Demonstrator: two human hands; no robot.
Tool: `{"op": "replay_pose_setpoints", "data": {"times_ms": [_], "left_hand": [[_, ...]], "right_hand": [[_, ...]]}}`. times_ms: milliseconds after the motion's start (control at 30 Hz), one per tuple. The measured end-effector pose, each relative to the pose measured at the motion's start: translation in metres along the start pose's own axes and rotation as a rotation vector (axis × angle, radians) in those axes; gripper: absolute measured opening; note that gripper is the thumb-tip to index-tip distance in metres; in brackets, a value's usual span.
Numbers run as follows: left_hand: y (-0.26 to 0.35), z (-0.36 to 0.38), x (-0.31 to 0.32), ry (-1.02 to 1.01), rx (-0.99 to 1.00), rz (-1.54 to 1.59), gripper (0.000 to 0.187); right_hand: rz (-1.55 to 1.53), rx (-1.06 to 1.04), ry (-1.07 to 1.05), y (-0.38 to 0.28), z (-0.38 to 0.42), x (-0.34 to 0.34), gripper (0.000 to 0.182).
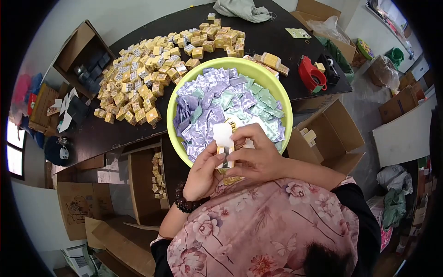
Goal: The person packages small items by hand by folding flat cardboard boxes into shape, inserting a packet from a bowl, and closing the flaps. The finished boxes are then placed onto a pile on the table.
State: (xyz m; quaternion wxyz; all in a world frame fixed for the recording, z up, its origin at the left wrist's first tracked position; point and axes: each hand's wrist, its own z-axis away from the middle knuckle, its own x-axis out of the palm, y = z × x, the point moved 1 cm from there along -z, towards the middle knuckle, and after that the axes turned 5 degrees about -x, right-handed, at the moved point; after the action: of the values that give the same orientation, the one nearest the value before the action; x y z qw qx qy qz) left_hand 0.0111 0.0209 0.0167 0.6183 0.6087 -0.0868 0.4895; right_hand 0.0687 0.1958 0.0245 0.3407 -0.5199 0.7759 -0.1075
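Observation:
Between my two hands, close to my body, is a small yellow box (pixel 224 151) with its white flap raised. My left hand (pixel 204 171) wraps around its left side. The fingers of my right hand (pixel 256 152) press at its right side and opening. Part of the box is hidden behind my fingers. Just beyond my hands stands a yellow-green basin (pixel 171 121) full of small sachets. Purple sachets (pixel 210 94) lie mostly in its left and middle, green sachets (pixel 265 99) mostly on its right.
A large pile of small yellow boxes (pixel 138 76) covers the dark table's (pixel 154 24) left side. Flat cartons (pixel 272 62) lie behind the basin. A red tape dispenser (pixel 311 76) sits at the right. Open cardboard boxes (pixel 334 129) stand beside and below the table.

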Motion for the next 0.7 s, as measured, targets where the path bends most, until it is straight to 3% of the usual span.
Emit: {"op": "replay_pose_setpoints", "data": {"times_ms": [33, 100, 133, 267, 367, 467, 533, 700], "left_hand": [[0.001, 0.0, 0.0, 0.001, 0.001, 0.011, 0.043], [0.001, -0.001, 0.0, -0.027, 0.018, 0.003, 0.044], [0.001, -0.001, 0.0, -0.055, 0.036, -0.005, 0.044], [0.004, 0.007, 0.008, -0.089, 0.035, 0.068, 0.049], [-0.001, 0.002, -0.002, -0.127, 0.094, 0.048, 0.054], [-0.004, -0.001, -0.006, -0.112, 0.136, 0.005, 0.057], [-0.007, -0.003, -0.007, -0.08, 0.149, -0.049, 0.059], [-0.008, -0.003, -0.006, -0.037, 0.186, -0.074, 0.06]], "right_hand": [[0.0, 0.0, -0.001, 0.001, -0.001, 0.002, 0.025], [-0.288, 0.244, 0.0, 0.006, -0.002, 0.004, 0.023], [-0.277, 0.339, -0.117, 0.004, -0.004, 0.0, 0.019], [-0.205, 0.13, -0.056, 0.01, -0.006, 0.003, 0.017], [-0.309, 0.195, 0.009, 0.006, -0.006, 0.001, 0.017], [-0.354, 0.256, -0.072, 0.004, -0.013, -0.003, 0.019], [-0.574, 0.444, 0.023, 0.005, -0.015, 0.003, 0.017], [-0.599, 0.441, 0.034, 0.003, -0.016, 0.002, 0.013]]}}
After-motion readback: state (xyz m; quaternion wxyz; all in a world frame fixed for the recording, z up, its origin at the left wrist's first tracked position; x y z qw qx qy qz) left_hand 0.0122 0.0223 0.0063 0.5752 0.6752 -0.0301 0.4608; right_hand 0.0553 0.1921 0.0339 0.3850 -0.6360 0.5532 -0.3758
